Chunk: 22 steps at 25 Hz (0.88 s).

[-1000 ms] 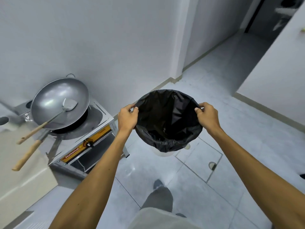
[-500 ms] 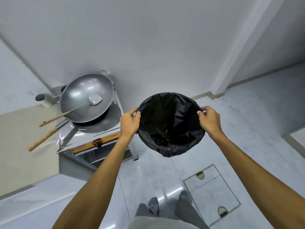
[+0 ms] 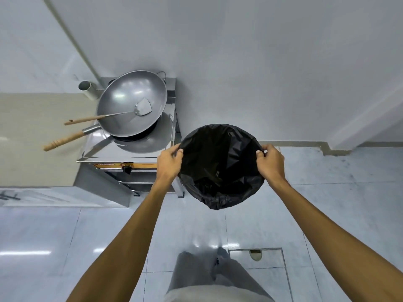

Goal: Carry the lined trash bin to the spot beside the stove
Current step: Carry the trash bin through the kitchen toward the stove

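Counted one trash bin (image 3: 220, 166) with one black liner in it, and two hands on its rim, left hand (image 3: 169, 163) and right hand (image 3: 270, 163). There was one stove (image 3: 130, 153), one wok (image 3: 132, 103) and one spatula (image 3: 142, 107) in the wok. Also one pipe (image 3: 87, 89) and one floor hatch (image 3: 259, 259).

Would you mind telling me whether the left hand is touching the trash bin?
Touching: the head view shows the left hand pinching the trash bin at its liner-covered rim.
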{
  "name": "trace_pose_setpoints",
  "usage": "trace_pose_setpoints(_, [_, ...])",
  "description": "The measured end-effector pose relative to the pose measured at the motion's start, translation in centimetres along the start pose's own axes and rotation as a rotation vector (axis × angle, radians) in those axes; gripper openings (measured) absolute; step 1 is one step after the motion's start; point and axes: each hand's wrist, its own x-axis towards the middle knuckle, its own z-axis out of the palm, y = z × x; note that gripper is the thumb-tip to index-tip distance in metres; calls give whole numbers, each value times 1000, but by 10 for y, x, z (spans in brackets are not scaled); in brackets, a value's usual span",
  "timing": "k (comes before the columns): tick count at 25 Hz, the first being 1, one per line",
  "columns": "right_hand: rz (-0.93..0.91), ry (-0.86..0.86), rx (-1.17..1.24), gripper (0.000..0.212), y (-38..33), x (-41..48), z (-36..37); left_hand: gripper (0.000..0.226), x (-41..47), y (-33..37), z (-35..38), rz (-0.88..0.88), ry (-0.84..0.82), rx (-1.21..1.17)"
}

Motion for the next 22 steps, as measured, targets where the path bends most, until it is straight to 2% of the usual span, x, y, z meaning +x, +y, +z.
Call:
trace_pose_setpoints(5, [29, -31, -9, 24, 20, 45, 13, 31, 21, 0, 34, -40, 30, 22])
trace_pose_setpoints(11, [50, -45, -28, 25, 53, 84, 47, 31, 51, -33, 83, -58, 55, 47])
trace_pose_setpoints(15, [37, -49, -46, 25, 91, 111, 92, 32, 68, -80, 119, -82, 47, 51])
trace_pose_setpoints(22, [-14, -60, -40, 26, 187, 160, 205, 36, 109, -203, 199, -65, 69, 110])
